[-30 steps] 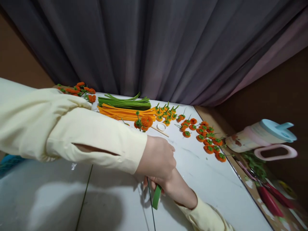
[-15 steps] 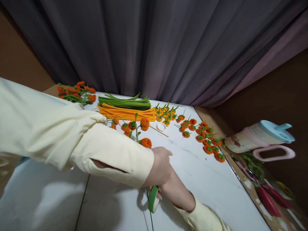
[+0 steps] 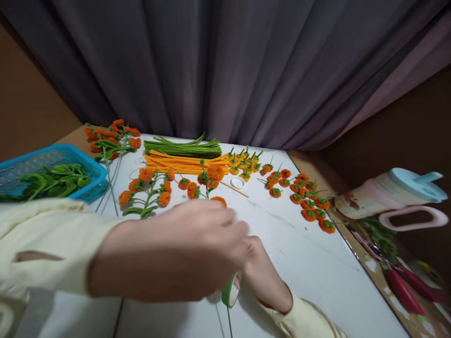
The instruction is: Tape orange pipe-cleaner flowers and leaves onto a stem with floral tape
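My left hand [image 3: 207, 244] reaches in from the left, blurred, its fingers curled. Just beyond it rises a green chenille stem [image 3: 207, 190] with small orange chenille pumpkins [image 3: 215, 172], its lower end hidden behind the hand. The left fingers seem closed round that stem. My right hand [image 3: 254, 258] comes from the lower right and meets the left fingertips; its own fingers are largely covered. Below both hands hangs a roll of green tape [image 3: 229, 292], with a right fingertip showing inside its ring. A finished-looking sprig [image 3: 151, 195] with orange pumpkins and leaves lies behind my left hand.
Green chenille stems [image 3: 183, 148] and orange ones [image 3: 186, 163] lie at the back. Loose pumpkins [image 3: 303, 192] spread rightward, near a white ring [image 3: 237, 182] and a thin stick [image 3: 234, 189]. A blue basket [image 3: 100, 176] holds leaves. At right are a tumbler [image 3: 373, 197] and red-handled pliers [image 3: 401, 291].
My left forearm has swung lower and nearer, uncovering the blue basket and the leafy sprig. The tape roll and right hand have shifted slightly right.
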A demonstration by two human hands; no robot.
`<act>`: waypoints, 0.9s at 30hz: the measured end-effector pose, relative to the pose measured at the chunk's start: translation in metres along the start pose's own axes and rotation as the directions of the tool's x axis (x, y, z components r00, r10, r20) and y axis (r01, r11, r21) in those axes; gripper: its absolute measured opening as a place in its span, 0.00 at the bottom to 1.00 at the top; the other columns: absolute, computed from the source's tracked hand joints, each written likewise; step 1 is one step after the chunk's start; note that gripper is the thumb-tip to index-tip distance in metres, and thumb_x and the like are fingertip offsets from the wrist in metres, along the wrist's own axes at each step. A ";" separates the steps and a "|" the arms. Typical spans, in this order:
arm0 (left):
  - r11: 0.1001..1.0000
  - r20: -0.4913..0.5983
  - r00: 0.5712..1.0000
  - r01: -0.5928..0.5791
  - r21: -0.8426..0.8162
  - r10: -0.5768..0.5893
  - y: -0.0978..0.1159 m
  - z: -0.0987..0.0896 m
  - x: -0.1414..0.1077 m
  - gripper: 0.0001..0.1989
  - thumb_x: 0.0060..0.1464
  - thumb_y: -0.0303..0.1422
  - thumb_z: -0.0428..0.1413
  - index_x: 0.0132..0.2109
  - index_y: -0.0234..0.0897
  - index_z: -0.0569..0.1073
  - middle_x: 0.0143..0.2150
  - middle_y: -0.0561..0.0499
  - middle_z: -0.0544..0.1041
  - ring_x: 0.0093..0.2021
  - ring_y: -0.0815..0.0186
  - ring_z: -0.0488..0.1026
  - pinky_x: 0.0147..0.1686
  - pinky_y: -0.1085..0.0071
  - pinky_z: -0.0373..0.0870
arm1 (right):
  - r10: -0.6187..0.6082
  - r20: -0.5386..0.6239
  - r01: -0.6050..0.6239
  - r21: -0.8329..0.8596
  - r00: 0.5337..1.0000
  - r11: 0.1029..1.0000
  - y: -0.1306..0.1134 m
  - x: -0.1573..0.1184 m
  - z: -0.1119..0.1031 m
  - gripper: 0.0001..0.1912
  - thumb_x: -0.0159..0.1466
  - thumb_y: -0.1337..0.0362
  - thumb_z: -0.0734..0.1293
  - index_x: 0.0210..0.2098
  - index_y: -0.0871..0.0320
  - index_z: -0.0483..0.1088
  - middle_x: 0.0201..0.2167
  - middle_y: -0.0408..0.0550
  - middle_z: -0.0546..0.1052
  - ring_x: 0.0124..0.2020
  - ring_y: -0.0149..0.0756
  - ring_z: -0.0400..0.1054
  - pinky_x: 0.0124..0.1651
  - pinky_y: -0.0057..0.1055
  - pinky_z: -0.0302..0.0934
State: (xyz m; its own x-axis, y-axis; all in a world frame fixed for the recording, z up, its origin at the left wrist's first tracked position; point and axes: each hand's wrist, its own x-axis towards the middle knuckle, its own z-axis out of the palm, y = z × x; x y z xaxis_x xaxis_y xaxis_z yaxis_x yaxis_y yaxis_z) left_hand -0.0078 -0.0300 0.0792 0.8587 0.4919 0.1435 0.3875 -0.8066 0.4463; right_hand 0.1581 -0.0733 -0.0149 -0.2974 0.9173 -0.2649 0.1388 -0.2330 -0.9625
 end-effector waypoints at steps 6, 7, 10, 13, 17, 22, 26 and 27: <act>0.790 0.135 0.864 0.499 -0.358 -0.485 -0.042 0.003 -0.045 0.11 0.53 0.34 0.49 0.36 0.37 0.75 0.34 0.51 0.75 0.33 0.65 0.69 0.33 0.74 0.62 | 0.084 0.067 -0.095 0.181 0.994 0.979 -0.005 -0.003 0.001 0.17 0.58 0.55 0.66 0.23 0.64 0.71 0.11 0.39 0.64 0.10 0.21 0.52 0.13 0.19 0.47; 0.701 0.231 0.836 0.544 -0.461 -0.497 -0.049 0.012 -0.044 0.12 0.54 0.37 0.50 0.40 0.39 0.75 0.36 0.51 0.75 0.36 0.65 0.69 0.33 0.74 0.62 | 0.083 0.066 -0.094 0.185 0.994 0.978 -0.005 -0.003 0.002 0.17 0.58 0.55 0.66 0.23 0.64 0.71 0.12 0.40 0.64 0.10 0.20 0.52 0.13 0.18 0.47; 0.408 0.357 0.808 0.556 -0.724 -0.469 -0.058 0.036 -0.032 0.12 0.51 0.40 0.55 0.40 0.38 0.75 0.35 0.52 0.73 0.36 0.66 0.68 0.34 0.75 0.62 | 0.093 0.058 -0.102 0.175 0.994 0.979 -0.004 -0.001 0.004 0.18 0.58 0.54 0.66 0.24 0.64 0.71 0.11 0.39 0.64 0.09 0.20 0.52 0.13 0.18 0.47; 0.047 0.374 0.786 0.452 -0.891 -0.492 -0.057 0.052 -0.018 0.11 0.44 0.36 0.61 0.34 0.35 0.73 0.33 0.53 0.71 0.34 0.68 0.66 0.36 0.74 0.63 | 0.108 0.044 -0.114 0.170 0.993 0.979 -0.002 -0.001 0.005 0.19 0.58 0.52 0.66 0.24 0.64 0.71 0.11 0.38 0.63 0.09 0.20 0.52 0.12 0.18 0.47; -0.116 0.395 0.760 0.395 -0.911 -0.517 -0.058 0.061 -0.012 0.12 0.39 0.34 0.64 0.29 0.33 0.70 0.29 0.54 0.68 0.31 0.70 0.64 0.33 0.73 0.63 | 0.102 0.020 -0.104 0.189 0.995 0.977 -0.002 -0.003 0.008 0.19 0.57 0.51 0.66 0.25 0.64 0.72 0.10 0.39 0.63 0.09 0.21 0.53 0.12 0.18 0.48; -0.055 0.344 0.758 0.379 -0.924 -0.555 -0.055 0.058 -0.010 0.14 0.39 0.37 0.64 0.27 0.33 0.69 0.26 0.55 0.67 0.29 0.71 0.62 0.31 0.74 0.61 | 0.066 -0.060 -0.049 0.253 0.996 0.966 -0.001 -0.005 0.013 0.19 0.58 0.51 0.66 0.27 0.63 0.72 0.13 0.40 0.67 0.11 0.22 0.56 0.13 0.19 0.51; 0.025 0.315 0.777 0.391 -0.920 -0.545 -0.053 0.054 -0.008 0.13 0.42 0.36 0.62 0.27 0.33 0.67 0.25 0.56 0.66 0.28 0.71 0.62 0.29 0.74 0.60 | 0.054 -0.095 -0.026 0.274 0.994 0.961 0.000 -0.005 0.015 0.18 0.58 0.51 0.66 0.27 0.63 0.72 0.15 0.41 0.69 0.12 0.24 0.57 0.14 0.21 0.53; 0.043 0.309 0.779 0.395 -0.918 -0.546 -0.053 0.054 -0.007 0.12 0.43 0.35 0.62 0.27 0.33 0.67 0.25 0.56 0.66 0.27 0.72 0.62 0.29 0.74 0.59 | 0.056 -0.094 -0.029 0.270 0.994 0.962 0.000 -0.005 0.015 0.19 0.58 0.51 0.66 0.26 0.63 0.72 0.14 0.41 0.68 0.11 0.24 0.57 0.14 0.21 0.53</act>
State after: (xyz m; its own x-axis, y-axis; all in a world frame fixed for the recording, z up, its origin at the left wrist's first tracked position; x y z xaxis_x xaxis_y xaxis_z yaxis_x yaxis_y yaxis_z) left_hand -0.0168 -0.0084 0.0068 0.5611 0.7219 -0.4050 0.0476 0.4604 0.8865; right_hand 0.1452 -0.0825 -0.0146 -0.1985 0.9291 -0.3120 -0.1129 -0.3379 -0.9344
